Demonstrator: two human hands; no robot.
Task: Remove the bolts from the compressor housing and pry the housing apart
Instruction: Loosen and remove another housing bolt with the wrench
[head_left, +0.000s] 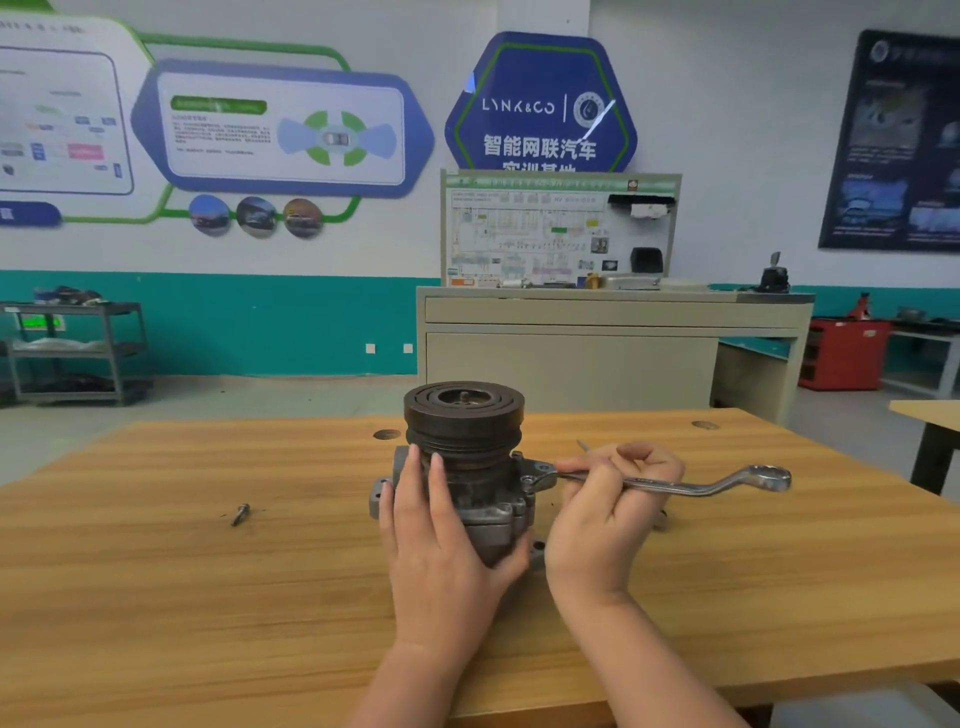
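Observation:
A grey compressor housing (498, 506) with a black grooved pulley (464, 415) on top stands upright in the middle of the wooden table (208, 571). My left hand (441, 540) wraps around the housing's left and front side. My right hand (608, 514) grips the shaft of a silver offset ring wrench (727, 484). One ring end sits on a bolt at the housing's right flange (537, 475); the other ring end points right, free. A loose bolt (240, 513) lies on the table to the left.
A beige cabinet (571, 358) with a training board stands behind the table. A metal shelf cart (78, 353) is at far left and a red tool cart (841, 353) at far right. Another table's corner (930, 421) shows at the right edge.

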